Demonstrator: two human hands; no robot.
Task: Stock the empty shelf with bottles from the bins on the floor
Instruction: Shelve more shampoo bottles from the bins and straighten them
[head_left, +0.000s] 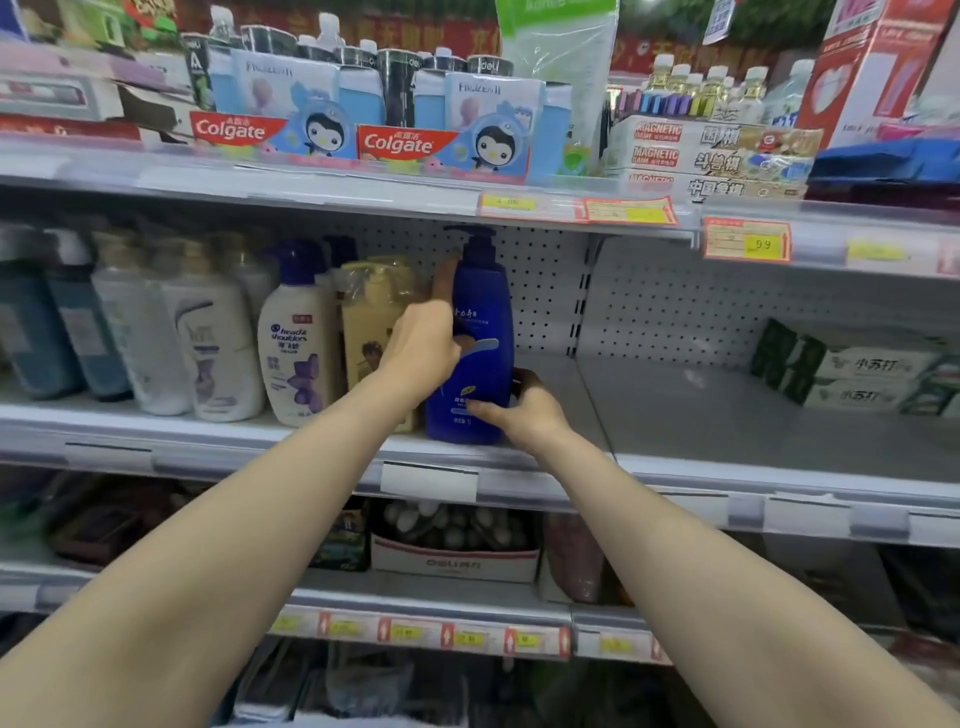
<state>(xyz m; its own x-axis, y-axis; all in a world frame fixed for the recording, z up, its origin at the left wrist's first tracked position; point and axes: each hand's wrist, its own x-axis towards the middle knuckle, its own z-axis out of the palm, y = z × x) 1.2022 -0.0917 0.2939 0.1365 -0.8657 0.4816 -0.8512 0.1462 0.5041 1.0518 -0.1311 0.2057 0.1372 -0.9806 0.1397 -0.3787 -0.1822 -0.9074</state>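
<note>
Setting a blue bottle (483, 312) on the middle shelf (727, 415), I have both hands on it. My left hand (421, 348) is curled round its left side at mid-height. My right hand (524, 410) wraps its lower right corner, thumb across the front label. The bottle is upright, its base at the shelf's front edge, touching or just beside the row to its left. I cannot tell whether its weight is down yet.

By my reading the job is about half done. The left stretch of the shelf is stocked. Right of the blue bottle it lies bare as far as some green and white boxes (857, 374) at the far end. The bins are out of view, so I cannot say how much stock remains.

Counting the front row left of the blue bottle, I make six:
- two teal bottles (83, 332)
- two white bottles (218, 343)
- one purple-capped bottle (298, 353)
- one tan bottle (371, 312)

More stand behind, too blurred to count.
</note>
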